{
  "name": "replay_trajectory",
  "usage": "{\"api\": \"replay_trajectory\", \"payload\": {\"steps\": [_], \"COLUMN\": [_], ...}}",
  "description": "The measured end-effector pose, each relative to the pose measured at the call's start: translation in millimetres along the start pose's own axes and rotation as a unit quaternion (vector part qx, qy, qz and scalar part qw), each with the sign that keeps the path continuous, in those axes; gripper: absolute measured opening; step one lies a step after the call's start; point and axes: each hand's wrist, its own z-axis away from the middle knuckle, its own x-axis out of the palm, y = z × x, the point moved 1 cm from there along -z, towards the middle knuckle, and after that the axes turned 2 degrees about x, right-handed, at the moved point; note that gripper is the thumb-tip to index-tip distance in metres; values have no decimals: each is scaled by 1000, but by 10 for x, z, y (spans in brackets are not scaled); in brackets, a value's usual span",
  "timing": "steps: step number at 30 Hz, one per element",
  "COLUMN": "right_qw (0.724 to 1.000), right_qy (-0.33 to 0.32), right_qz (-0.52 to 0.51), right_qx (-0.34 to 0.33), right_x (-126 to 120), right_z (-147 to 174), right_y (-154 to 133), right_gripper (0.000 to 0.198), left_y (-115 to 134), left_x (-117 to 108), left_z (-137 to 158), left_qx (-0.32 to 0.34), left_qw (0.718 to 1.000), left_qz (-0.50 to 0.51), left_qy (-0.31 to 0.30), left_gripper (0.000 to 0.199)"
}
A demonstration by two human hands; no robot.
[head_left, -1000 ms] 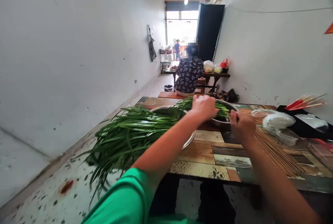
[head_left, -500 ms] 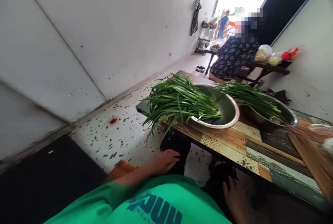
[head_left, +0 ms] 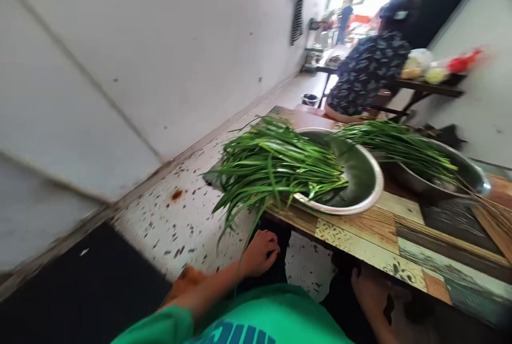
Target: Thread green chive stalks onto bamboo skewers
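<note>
- Greens (head_left: 276, 160) are laid lengthwise across a rimmed metal bowl (head_left: 376, 173), stem ends pointed right, leaf tips drooped left past the table (head_left: 368, 226).
- Left hand (head_left: 261, 253), fingers loosely bent and parted, is rested just below the greens.
- Right hand (head_left: 367, 286), lower right, is shadowed; its state cannot be told.
- Glossy, narrow blades are set above patchwork wood-grain.

left fingers (head_left: 273, 242) loosely bent; right fingers (head_left: 354, 276) shadowed, seemingly slack

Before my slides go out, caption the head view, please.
Long greens overhang two bowls on a table, left hand and right hand near its edge.
</note>
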Motion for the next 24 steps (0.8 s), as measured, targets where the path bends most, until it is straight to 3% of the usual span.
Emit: {"api": "replay_trajectory", "payload": {"steps": [3, 6, 9, 11, 13, 15, 17, 18, 20, 24], "right_qw": [999, 991, 980, 970, 947, 933, 942, 950, 967, 967], "right_qy": [-11, -66, -79, -77, -22, 84, 176, 190, 151, 128], "right_qz": [-30, -112, -183, -231, -318, -351, -264, -187, -16, 30], "right_qx": [15, 16, 15, -4, -29, 2, 108, 160, 203, 220], "right_x": [-101, -211, -426, -705, -1094, -1499, -1802, -1893, -1960, -1874], "right_z": [153, 402, 616, 701, 709, 612, 421, 303, 61, -254], "right_y": [-25, -41, 19, 147, 366, 671, 1002, 1149, 1365, 1538], "right_gripper": [39, 38, 29, 26, 30, 36, 36, 33, 29, 23], "left_y": [-6, 53, 281, 533, 812, 1062, 1244, 1304, 1366, 1339], "left_x": [43, -6, -230, -464, -734, -987, -1171, -1233, -1291, -1252], "left_z": [30, -30, -163, -245, -311, -378, -470, -523, -642, -840], "left_qx": [27, 124, 256, 331, 375, 400, 396, 385, 350, 275], "left_qw": [999, 989, 959, 932, 905, 877, 866, 859, 859, 884], "left_qz": [-19, -56, -34, -29, -23, -22, -74, -104, -157, -201], "left_qy": [10, 58, 120, 146, 198, 264, 296, 321, 340, 320], "left_gripper": [23, 24, 23, 18, 18, 21, 28, 31, 38, 54]}}
